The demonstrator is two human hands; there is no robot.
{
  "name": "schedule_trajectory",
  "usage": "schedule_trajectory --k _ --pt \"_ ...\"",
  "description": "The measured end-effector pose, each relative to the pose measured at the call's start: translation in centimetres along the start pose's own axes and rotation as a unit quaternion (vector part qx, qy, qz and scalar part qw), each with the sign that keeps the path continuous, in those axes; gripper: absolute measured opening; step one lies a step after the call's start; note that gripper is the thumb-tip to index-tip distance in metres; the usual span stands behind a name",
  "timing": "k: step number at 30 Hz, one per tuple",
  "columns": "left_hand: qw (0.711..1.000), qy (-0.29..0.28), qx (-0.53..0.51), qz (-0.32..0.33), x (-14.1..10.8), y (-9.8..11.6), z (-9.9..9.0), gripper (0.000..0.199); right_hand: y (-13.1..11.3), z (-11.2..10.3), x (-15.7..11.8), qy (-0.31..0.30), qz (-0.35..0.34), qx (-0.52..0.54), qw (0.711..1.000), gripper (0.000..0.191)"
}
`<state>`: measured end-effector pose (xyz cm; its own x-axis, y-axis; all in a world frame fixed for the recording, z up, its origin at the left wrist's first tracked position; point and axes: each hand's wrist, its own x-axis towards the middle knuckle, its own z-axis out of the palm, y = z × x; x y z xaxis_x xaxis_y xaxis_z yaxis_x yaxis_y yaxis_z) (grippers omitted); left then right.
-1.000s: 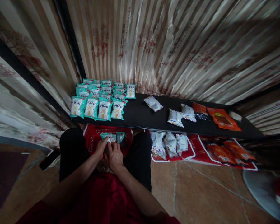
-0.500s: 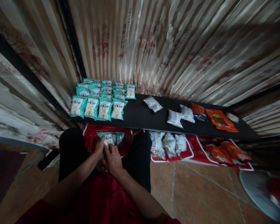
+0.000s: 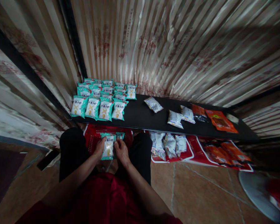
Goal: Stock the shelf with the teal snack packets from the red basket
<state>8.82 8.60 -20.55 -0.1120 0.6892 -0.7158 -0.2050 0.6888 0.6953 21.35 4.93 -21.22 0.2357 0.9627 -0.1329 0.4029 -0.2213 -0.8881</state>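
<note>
Between my knees, a teal and white snack bag (image 3: 108, 147) is held upright with its printed front toward me. My left hand (image 3: 100, 147) grips its left edge. On its right edge, my right hand (image 3: 121, 151) is closed, thumb and fingers pinching the side. Just behind lies a red plastic basket (image 3: 91, 137), with another teal packet (image 3: 120, 135) showing in it. Matching teal snack bags (image 3: 105, 109) stand in rows at the left end of the black shelf (image 3: 140, 116).
Several silver-white packets (image 3: 175, 119) and an orange packet (image 3: 220, 120) lie farther right on the shelf. Below it, a red basket holds white packets (image 3: 170, 145), another orange packets (image 3: 233, 151). A striped curtain (image 3: 140, 46) hangs behind. A dark phone-like object (image 3: 48, 159) is at left.
My right hand has moved from across the bag's front to its right edge. The bag has come lower and nearer, and its whole front now shows.
</note>
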Motion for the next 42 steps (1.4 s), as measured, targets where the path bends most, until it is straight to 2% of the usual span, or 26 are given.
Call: schedule_trajectory --k 6,10,16,23,27,31,35,42 --pt "0.999 -0.047 0.018 -0.004 -1.3 0.6 0.2 0.032 -0.4 -0.3 0.9 -0.057 0.105 0.108 0.987 0.042" --pt "0.996 -0.086 0.027 0.012 -1.9 0.6 0.1 0.039 -0.5 -0.3 1.1 -0.041 0.126 0.14 0.981 0.042" --pt "0.988 -0.145 0.014 0.047 -1.7 0.1 0.1 0.055 0.1 -0.6 1.5 -0.001 0.115 0.09 0.989 0.039" --pt "0.979 -0.2 0.03 0.038 -2.7 0.7 -0.4 0.051 -0.2 -2.0 2.5 0.035 0.088 0.048 0.994 0.038" --pt "0.966 -0.249 0.051 0.044 -3.3 1.3 -0.7 0.057 -0.5 -2.9 3.1 0.044 0.079 0.041 0.995 0.039" --pt "0.96 -0.263 0.072 0.066 -3.2 1.1 -0.6 0.063 -0.8 -3.9 3.4 0.051 0.079 0.042 0.995 0.04" --pt "0.952 -0.283 0.087 0.082 -2.8 0.9 -0.1 0.057 -1.2 -4.8 3.6 0.049 0.07 0.055 0.995 0.042" --pt "0.96 -0.259 0.069 0.077 -2.9 1.3 1.2 0.055 -2.1 -6.0 3.9 0.027 0.07 0.071 0.995 0.047"
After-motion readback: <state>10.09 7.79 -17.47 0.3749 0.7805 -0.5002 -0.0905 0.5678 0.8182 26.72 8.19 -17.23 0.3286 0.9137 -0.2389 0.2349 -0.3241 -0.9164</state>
